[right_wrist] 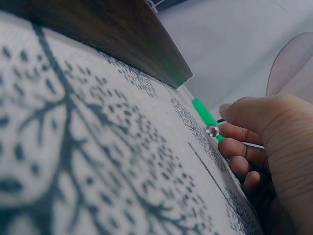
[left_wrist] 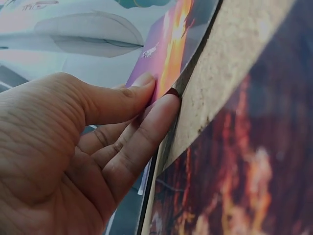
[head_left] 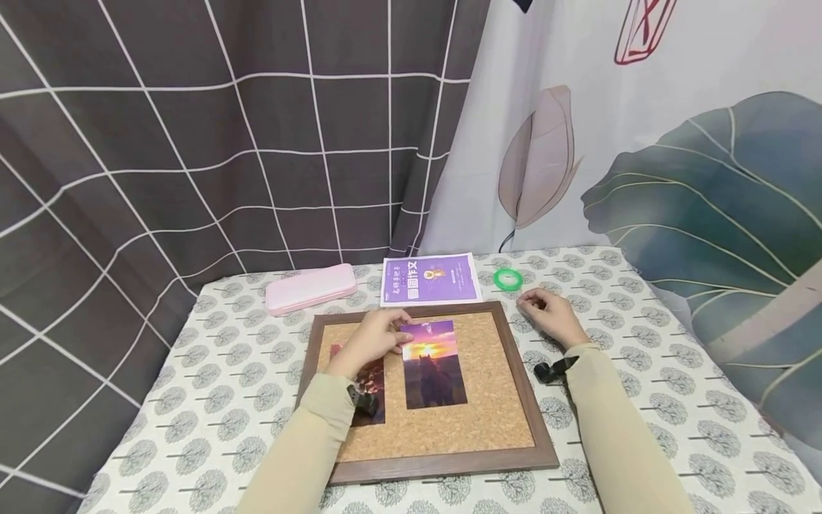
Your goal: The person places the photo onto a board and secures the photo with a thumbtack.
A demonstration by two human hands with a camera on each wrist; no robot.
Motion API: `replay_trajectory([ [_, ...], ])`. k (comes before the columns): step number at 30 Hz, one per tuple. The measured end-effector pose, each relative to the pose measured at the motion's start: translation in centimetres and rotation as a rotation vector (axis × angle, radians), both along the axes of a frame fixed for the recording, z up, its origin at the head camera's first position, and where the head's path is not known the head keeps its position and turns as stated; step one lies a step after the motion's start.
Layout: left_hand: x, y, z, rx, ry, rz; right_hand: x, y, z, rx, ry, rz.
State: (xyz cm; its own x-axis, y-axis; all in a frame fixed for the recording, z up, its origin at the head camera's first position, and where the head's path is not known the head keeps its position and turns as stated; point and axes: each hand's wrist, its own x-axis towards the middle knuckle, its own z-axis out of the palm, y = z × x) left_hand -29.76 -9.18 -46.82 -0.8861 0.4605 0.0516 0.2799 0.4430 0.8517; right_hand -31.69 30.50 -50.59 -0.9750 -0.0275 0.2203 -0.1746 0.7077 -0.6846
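Note:
My left hand (head_left: pixel 379 334) pinches the upper left part of a sunset photo (head_left: pixel 437 378) that shows a horse, over the cork board (head_left: pixel 494 400) with its brown wooden frame. In the left wrist view, thumb and fingertips hold the edge of this photo (left_wrist: pixel 168 49). A darker red photo (head_left: pixel 372 400) lies to its left, partly covered by the left wrist. Right of the frame, my right hand (head_left: pixel 551 315) has curled fingers low over the tablecloth. A small clear round piece, like a pin's head (right_wrist: pixel 212 130), shows at its fingertips.
A green tape roll (head_left: pixel 508 279) lies just beyond the right hand. Behind the board are a purple booklet (head_left: pixel 430 278) and a pink case (head_left: pixel 311 289). The tree-print tablecloth (head_left: pixel 212 421) surrounds the frame, and curtains (head_left: pixel 308 135) hang behind the table.

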Motion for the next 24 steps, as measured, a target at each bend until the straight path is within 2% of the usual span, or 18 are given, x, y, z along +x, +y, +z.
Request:
replay_trajectory([
  [8, -0.28, -0.31, -0.53, 0.004, -0.006, -0.008, 0.12, -0.13, 0.2, -0.011, -0.039, -0.003],
  [16, -0.3, -0.29, -0.68, -0.008, 0.032, -0.015, 0.17, -0.17, 0.16, 0.029, -0.002, 0.012],
  [24, -0.22, -0.45, -0.69, -0.025, 0.046, -0.019, 0.05, -0.1, 0.07, 0.038, -0.002, 0.015],
])
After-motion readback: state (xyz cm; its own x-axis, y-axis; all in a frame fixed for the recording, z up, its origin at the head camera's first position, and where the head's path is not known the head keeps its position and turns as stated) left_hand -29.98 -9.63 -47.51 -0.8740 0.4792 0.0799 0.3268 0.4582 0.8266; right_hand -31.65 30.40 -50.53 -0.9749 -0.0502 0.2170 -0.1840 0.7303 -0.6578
